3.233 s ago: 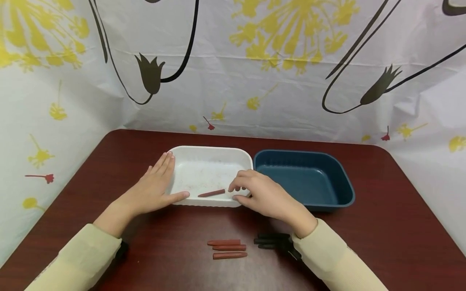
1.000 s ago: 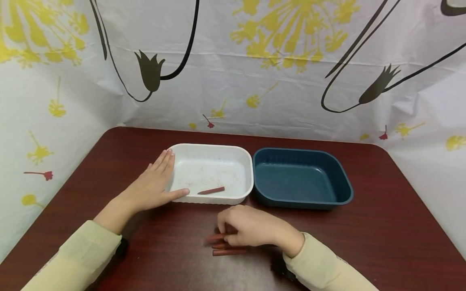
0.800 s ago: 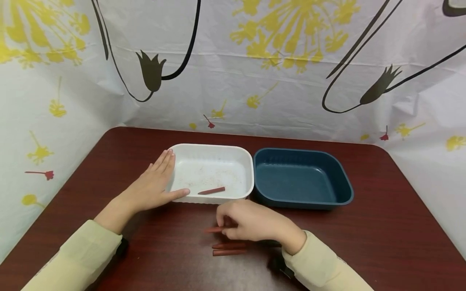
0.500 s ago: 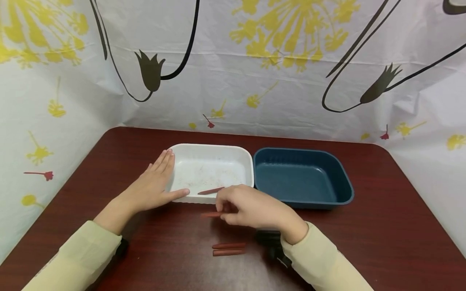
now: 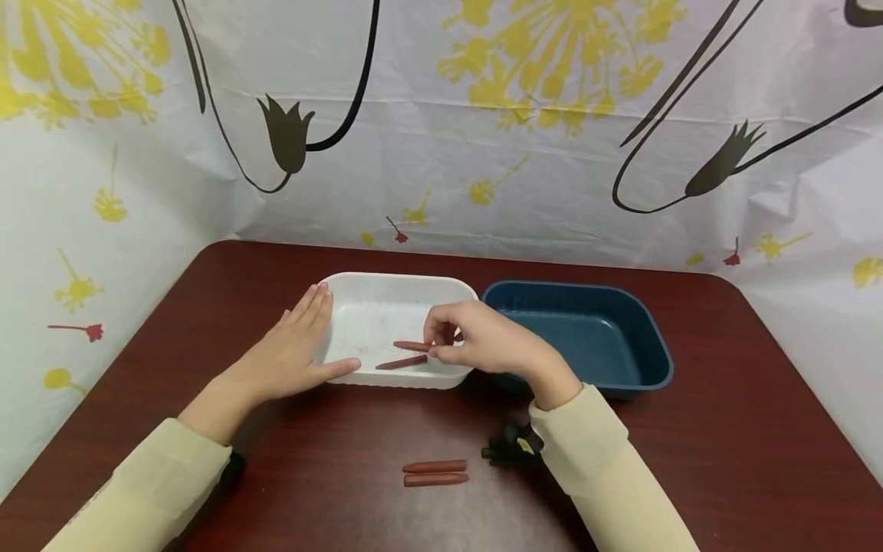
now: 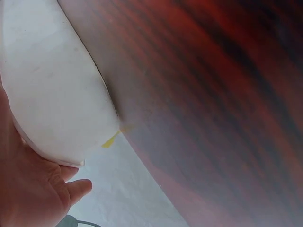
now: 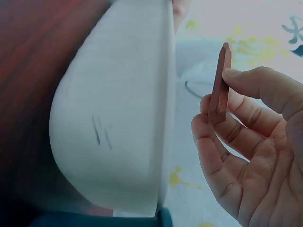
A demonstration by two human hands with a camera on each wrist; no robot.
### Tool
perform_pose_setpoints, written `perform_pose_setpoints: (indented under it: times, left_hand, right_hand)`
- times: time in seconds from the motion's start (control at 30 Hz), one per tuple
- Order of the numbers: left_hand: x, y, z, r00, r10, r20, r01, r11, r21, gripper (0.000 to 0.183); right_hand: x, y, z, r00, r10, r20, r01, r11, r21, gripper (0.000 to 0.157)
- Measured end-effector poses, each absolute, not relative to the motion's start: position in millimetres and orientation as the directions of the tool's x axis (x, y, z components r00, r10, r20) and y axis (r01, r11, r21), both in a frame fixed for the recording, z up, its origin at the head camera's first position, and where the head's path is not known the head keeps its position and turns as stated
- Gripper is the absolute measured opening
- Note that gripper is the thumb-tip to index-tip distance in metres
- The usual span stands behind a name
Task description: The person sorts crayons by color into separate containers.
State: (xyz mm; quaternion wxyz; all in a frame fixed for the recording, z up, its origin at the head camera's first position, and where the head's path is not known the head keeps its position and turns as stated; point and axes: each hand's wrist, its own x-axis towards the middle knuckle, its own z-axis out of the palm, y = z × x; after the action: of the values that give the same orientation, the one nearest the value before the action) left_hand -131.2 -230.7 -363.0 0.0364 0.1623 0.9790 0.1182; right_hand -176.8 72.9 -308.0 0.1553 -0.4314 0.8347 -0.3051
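A reddish-brown faceted stick (image 5: pixel 411 346), seemingly a crayon, is pinched toward its blunt end between the thumb and curled fingers of the right hand (image 5: pixel 486 337), so its tapered tip is left free above the white rounded-rectangular tray (image 5: pixel 375 310), where a matching reddish-brown stick (image 5: pixel 402 363) is lying. The right wrist is brought in over the tray's near right corner, knuckles bent. The left hand (image 5: pixel 293 356) is laid along the tray's left end, fingers straight, thumb spread over the near rim, presumably so that sliding is prevented
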Motion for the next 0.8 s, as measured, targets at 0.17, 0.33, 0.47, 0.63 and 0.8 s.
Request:
perform_pose_setpoints:
  times: [0.17, 0.33, 0.47, 0.63, 0.8]
  left_hand:
    - [-131, -231, -364, -0.945, 0.324, -0.037, 0.305, 0.919, 0.250, 0.113]
    - [-131, -231, -363, -0.946, 0.324, -0.027, 0.308, 0.919, 0.246, 0.112]
    - [-132, -231, -364, -0.945, 0.326, -0.021, 0.312, 0.919, 0.242, 0.112]
    - [-132, -232, -364, -0.945, 0.327, -0.023, 0.313, 0.920, 0.238, 0.112]
    - [-133, -232, -364, -0.946, 0.322, -0.029, 0.306, 0.921, 0.241, 0.113]
  right_hand:
    - [-193, 70, -313, -0.580, -0.814, -0.017, -0.599, 0.441, -0.669, 0.004]
    - [-204, 64, -319, -0.583, -0.812, -0.039, -0.583, 0.451, -0.676, 0.006]
    - [-211, 58, -326, -0.590, -0.805, -0.054, -0.583, 0.471, -0.662, 0.007]
    - [-215, 52, -333, -0.589, -0.804, -0.073, -0.584, 0.487, -0.650, 0.005]
    - [-215, 46, -340, -0.586, -0.804, -0.095, -0.585, 0.502, -0.637, 0.003]
